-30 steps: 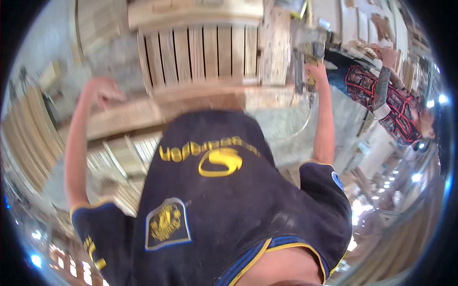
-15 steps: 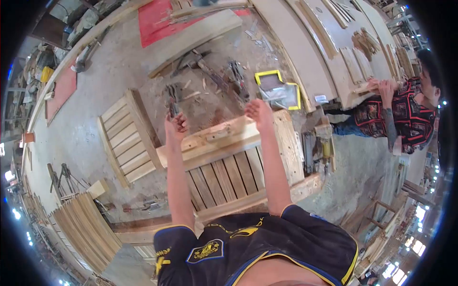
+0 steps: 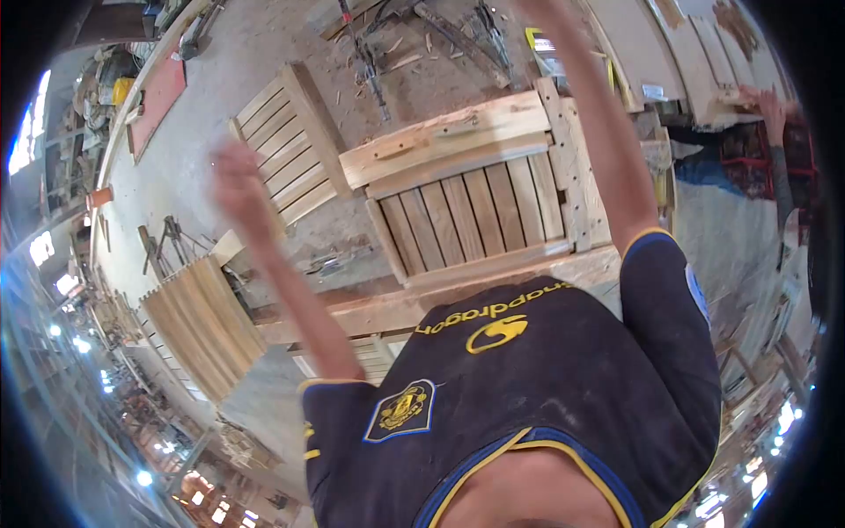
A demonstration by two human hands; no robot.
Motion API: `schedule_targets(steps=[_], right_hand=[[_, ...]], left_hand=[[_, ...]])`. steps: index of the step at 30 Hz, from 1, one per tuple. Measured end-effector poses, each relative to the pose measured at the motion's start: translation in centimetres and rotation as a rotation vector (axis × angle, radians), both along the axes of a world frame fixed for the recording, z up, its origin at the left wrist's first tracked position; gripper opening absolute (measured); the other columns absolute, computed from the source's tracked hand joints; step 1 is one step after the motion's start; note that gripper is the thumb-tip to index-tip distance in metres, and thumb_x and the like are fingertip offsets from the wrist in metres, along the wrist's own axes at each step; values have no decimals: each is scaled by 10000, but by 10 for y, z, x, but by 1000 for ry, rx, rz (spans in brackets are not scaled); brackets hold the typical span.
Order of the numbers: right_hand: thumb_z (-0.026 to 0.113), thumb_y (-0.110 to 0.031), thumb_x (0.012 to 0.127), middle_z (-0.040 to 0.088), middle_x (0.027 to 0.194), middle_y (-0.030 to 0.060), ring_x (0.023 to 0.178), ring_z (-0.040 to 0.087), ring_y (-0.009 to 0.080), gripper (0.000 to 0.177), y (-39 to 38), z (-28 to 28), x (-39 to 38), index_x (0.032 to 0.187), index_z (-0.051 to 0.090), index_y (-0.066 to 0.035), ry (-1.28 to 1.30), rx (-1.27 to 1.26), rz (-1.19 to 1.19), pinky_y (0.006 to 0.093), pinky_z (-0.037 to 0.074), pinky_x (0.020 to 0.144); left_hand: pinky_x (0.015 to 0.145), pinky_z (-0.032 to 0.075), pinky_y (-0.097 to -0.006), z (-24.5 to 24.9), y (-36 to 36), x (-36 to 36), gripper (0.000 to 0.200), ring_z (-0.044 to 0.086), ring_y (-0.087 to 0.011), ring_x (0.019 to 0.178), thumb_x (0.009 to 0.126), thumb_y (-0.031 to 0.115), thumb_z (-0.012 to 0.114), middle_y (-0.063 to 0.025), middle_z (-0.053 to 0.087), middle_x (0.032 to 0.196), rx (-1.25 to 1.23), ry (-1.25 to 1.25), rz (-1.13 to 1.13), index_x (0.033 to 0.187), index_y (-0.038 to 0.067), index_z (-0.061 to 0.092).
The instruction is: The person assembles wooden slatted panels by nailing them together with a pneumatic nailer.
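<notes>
A framed panel of wooden slats [image 3: 466,218] is seen just ahead of a black jersey [image 3: 563,370], beside a long beam [image 3: 378,314]. The left hand [image 3: 236,180] is blurred near a second slatted panel [image 3: 286,150]; its openness and any hold cannot be told. The right hand [image 3: 535,7] is cut off at the top edge, its grip likewise unclear
</notes>
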State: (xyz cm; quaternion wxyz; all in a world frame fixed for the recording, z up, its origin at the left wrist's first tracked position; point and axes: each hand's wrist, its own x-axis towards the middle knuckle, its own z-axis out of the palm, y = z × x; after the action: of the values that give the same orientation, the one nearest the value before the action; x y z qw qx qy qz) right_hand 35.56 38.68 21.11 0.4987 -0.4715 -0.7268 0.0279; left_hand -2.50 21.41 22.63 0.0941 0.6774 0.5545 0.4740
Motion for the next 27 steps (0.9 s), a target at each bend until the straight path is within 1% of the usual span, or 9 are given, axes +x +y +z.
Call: schedule_targets(steps=[1,2,4,5,10,14,18,23,27], right_hand=[[445,-322,945,516,524,16,469,497,134,383,-42,-48,-11,667,577,-94,30,-140,-59,280,364,448],[568,-395,846,653,758,146,685,602,270,378,-78,-124,-18,882,650,-28,43,-405,-75,379,465,674],[537,-442,863,462,1300,249,1131,497,398,706,-184,-217,-47,1357,346,25,-328,-445,-183,492,418,903],[521,-483,857,312,1427,251,1302,350,371,817,-223,-213,-57,1403,249,61,-354,-548,-61,474,312,1042],[562,-462,826,129,1522,184,1386,188,330,828,-247,-247,-86,1406,268,50,-389,-642,-90,461,161,1126],[548,-449,822,227,1493,200,1343,290,359,737,-232,-233,-73,1381,353,-8,-440,-839,-36,467,204,1113],[571,-323,816,651,987,197,979,610,358,392,-262,-236,-15,1097,620,-54,12,-609,-82,402,483,844],[620,-270,845,693,891,99,779,659,157,302,-374,-194,103,1006,664,-18,137,-758,-355,274,508,721],[592,-174,860,685,843,81,741,646,125,240,-460,-180,151,991,657,16,369,-1000,-501,255,510,682]], left_hand=[[657,457,-323,-35,-47,16,201,591,-184,723,895,113,443,-59,618,851,-582,-55,294,885,35,628],[672,464,-362,-125,-100,-6,201,595,-241,720,893,146,477,-103,611,811,-629,234,349,932,12,622],[669,443,-470,-221,-194,25,320,572,-370,716,815,294,634,-182,614,759,-510,171,683,930,-4,616],[732,455,-454,-226,-224,38,355,585,-384,820,770,269,651,-198,612,809,-824,212,687,978,-16,616],[866,442,-457,-233,-270,100,529,530,-438,998,754,166,617,-248,558,1042,-630,229,582,1227,-19,467],[856,450,-471,-255,-270,71,471,539,-436,988,768,79,546,-269,543,1068,-752,298,500,1222,-3,452],[836,452,-478,-249,-271,58,369,542,-429,971,766,54,534,-250,545,1039,-730,322,510,1130,3,498],[829,441,-486,-229,-269,71,372,513,-422,1028,749,70,564,-215,538,1056,-571,513,605,1112,15,506],[880,421,-496,-247,-245,105,484,493,-417,1084,752,252,625,-214,511,1132,-711,357,513,1121,-38,504]])
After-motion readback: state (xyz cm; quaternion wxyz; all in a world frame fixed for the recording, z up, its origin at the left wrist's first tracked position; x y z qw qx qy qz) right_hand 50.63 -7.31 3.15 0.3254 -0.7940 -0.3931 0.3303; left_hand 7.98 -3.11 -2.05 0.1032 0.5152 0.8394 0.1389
